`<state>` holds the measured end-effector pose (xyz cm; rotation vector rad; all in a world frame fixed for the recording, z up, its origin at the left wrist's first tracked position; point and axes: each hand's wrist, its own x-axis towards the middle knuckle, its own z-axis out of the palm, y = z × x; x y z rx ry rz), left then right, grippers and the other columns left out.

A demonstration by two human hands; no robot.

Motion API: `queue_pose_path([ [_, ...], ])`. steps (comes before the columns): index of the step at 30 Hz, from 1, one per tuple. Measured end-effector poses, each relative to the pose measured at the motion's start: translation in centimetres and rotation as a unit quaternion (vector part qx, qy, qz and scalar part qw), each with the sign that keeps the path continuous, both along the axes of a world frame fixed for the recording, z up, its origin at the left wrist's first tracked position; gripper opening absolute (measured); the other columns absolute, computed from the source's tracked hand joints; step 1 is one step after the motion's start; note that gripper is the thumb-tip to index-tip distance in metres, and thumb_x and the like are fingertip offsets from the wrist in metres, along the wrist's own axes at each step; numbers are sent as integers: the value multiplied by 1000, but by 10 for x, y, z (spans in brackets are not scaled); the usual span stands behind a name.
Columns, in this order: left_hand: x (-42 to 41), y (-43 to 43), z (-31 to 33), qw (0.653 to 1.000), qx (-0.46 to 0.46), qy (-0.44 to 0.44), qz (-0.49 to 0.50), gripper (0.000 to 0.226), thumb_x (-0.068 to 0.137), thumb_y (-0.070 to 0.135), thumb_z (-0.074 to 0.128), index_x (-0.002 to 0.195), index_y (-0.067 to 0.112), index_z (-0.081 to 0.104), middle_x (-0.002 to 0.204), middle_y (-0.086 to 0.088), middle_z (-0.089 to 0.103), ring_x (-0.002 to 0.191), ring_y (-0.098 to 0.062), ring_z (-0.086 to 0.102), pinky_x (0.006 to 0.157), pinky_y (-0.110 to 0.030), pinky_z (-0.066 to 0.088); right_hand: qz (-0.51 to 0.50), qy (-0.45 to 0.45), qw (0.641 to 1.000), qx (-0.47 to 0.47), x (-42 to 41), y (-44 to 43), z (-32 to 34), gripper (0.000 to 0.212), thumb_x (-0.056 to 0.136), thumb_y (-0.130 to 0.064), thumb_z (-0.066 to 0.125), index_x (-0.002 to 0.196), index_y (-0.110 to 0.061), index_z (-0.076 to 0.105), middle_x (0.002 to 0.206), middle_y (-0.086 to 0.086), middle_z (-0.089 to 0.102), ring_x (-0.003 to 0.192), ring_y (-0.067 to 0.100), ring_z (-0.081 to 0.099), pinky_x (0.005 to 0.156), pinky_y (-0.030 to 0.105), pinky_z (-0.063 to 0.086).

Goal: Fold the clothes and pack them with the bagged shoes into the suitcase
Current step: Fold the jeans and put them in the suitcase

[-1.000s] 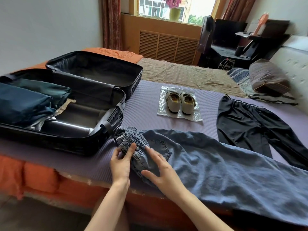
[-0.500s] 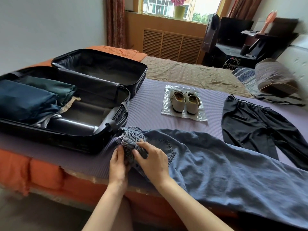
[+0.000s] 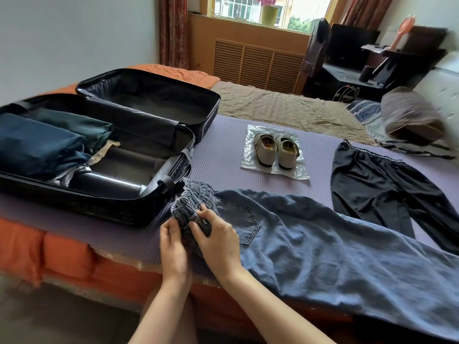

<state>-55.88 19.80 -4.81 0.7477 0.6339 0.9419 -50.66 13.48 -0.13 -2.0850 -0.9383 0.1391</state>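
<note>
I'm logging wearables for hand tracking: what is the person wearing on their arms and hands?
Nothing that shows. No sleeves appear anywhere up to the frame's lower edge, and the left hand and right hand carry no gloves, rings, watch or bracelet.

A black hard-shell suitcase (image 3: pixel 104 204) lies open flat on the bed, with folded dark blue and green clothes (image 3: pixel 49 142) stacked at the left of its near half. Just beside its corner, faded blue denim trousers (image 3: pixel 323 249) stretch away to the right, their gathered waistband bunched in the left hand (image 3: pixel 173 247) and right hand (image 3: pixel 218 242). Beyond them a pair of beige shoes (image 3: pixel 274 151) sits with a clear plastic bag (image 3: pixel 295 171) flat beneath. Black trousers (image 3: pixel 380 189) lie spread at the right.
</note>
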Motion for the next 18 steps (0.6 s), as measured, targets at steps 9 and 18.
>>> queue_pose_path([
  [9,0,0,13,999,27,16,-6,82,42,49,90,112,13,66,111,-10,69,106,-27,64,99,-45,46,57,242,967,53,39,8,26,25,93,-23,54,104,-8,69,108,8,69,105,29,63,97,47,47],
  [18,13,-37,42,953,265,106,-105,43,83,4,69,122,18,61,105,6,72,103,-9,65,89,-24,52,26,6,960,-279,95,27,101,80,66,-88,44,73,-9,58,73,4,60,75,24,59,64,29,44],
])
